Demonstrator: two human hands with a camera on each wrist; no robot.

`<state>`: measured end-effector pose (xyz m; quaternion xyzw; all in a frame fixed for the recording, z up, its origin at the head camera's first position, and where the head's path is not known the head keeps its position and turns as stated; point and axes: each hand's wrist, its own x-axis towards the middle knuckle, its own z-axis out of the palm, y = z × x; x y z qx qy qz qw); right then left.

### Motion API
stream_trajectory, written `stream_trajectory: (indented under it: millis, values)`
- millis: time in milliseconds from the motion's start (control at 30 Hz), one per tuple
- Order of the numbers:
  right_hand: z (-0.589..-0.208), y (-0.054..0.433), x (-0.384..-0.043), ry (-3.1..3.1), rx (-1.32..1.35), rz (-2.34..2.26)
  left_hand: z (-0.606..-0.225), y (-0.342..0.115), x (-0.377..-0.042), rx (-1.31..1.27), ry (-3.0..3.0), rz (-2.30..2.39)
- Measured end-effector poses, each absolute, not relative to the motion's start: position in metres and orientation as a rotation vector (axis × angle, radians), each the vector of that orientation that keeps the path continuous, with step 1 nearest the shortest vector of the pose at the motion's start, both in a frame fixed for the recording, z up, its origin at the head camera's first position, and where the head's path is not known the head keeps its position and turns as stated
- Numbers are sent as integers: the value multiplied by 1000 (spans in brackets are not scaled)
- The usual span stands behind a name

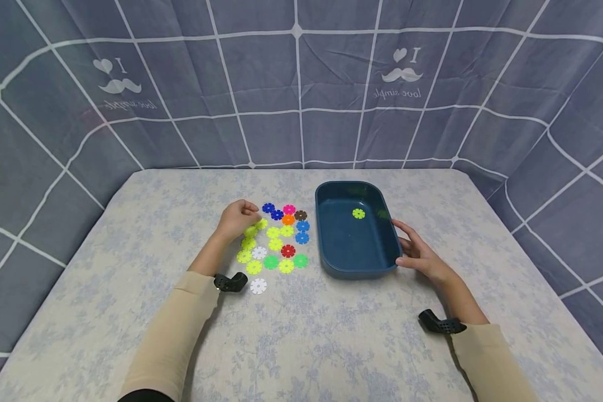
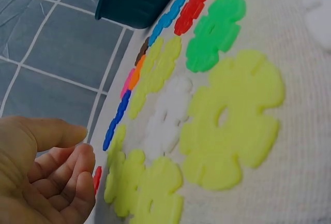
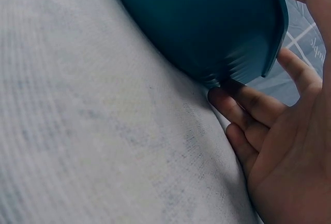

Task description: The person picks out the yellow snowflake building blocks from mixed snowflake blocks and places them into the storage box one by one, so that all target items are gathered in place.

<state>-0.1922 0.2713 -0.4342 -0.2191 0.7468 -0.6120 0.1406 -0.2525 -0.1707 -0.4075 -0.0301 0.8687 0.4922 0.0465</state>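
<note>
At the upper left of several flower-shaped plastic discs, my left hand [image 1: 238,219] hovers with bent fingers, the thumb and index tips close together. In the left wrist view nothing shows between those tips, and part of a red disc [image 2: 97,178] peeks out behind the fingers. Nearest to this hand are yellow discs [image 1: 251,231] and dark blue discs [image 1: 268,207]. My right hand [image 1: 422,257] holds the right side of a dark teal plastic box [image 1: 358,273], its thumb at the near corner and fingers along the wall. One yellow disc [image 1: 359,213] lies inside the box.
Between the left hand and the box lie discs in pink, orange, brown, light blue, red, green and white. A white disc [image 1: 258,286] sits apart, nearer the front. The table has a pale patterned cloth [image 1: 331,340]. Grey-blue checked curtains [image 1: 271,72] surround its back and sides.
</note>
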Motion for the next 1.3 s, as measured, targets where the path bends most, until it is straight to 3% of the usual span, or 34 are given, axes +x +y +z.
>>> stream_trajectory:
  millis: [1300]
  values:
    - [-434, 273, -192, 2140, -634, -1778, -418, -173, -259, 30, 2686, 1206]
